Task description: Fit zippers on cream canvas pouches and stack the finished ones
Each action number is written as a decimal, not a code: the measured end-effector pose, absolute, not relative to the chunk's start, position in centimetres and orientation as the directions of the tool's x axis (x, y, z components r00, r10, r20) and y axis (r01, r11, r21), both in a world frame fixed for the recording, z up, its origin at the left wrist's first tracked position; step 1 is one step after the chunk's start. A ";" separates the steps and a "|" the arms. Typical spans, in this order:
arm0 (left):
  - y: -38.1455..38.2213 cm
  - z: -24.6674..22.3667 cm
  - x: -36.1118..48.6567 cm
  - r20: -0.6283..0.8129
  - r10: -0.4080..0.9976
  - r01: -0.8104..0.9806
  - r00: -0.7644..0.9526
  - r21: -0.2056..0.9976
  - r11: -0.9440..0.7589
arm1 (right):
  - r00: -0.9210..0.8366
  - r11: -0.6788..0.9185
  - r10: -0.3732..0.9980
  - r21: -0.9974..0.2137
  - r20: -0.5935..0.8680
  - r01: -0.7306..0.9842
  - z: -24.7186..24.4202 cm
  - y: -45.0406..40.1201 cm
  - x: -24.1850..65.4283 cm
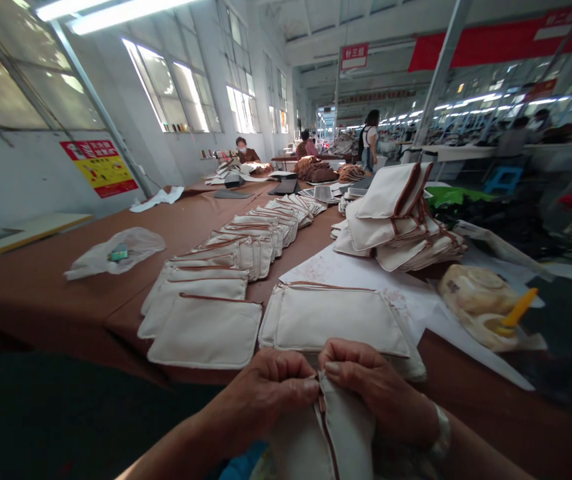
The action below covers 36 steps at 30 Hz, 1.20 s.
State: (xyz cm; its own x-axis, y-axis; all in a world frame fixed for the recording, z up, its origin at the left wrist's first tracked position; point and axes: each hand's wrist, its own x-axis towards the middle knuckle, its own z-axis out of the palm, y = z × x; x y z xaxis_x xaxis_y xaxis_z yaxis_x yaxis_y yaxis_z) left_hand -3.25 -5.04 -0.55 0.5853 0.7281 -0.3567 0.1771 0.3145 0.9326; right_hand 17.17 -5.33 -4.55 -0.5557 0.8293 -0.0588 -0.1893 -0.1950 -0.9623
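A white fabric pouch [349, 427] with a brown zipper strip hangs between my hands below the table's front edge. My left hand [279, 387] pinches its upper end from the left, thumb and fingers pressed together. On the right, my right hand [371, 380] grips the same end close beside the left fingertips. Just beyond my hands lies a stack of flat white pouches [339, 320] with brown edging. Left of it, a single pouch [209, 333] lies at the front of a long overlapping row of pouches [253, 247].
The brown-covered table [111, 293] bears a plastic bag [121, 252] at left. At right are a tall pile of pouches [391, 220], white paper [311, 267] and a bag with a yellow-handled tool [519, 310]. A person [370, 140] stands far back; another sits behind the table.
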 end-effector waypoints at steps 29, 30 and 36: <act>-5.2 -1.8 -2.8 -0.402 0.758 0.157 0.514 0.913 0.377 | -0.432 0.592 0.756 -0.795 0.492 0.129 -4.4 -6.9 17.2; -5.2 -1.9 -2.8 -0.405 0.761 0.090 0.507 0.903 0.420 | -0.456 0.638 0.721 -0.756 0.522 0.143 -4.5 -6.9 17.4; -5.2 -2.5 -2.5 -0.411 0.725 -0.001 0.553 0.870 0.494 | -0.596 0.861 0.507 -0.393 0.622 0.322 -4.9 -6.7 18.3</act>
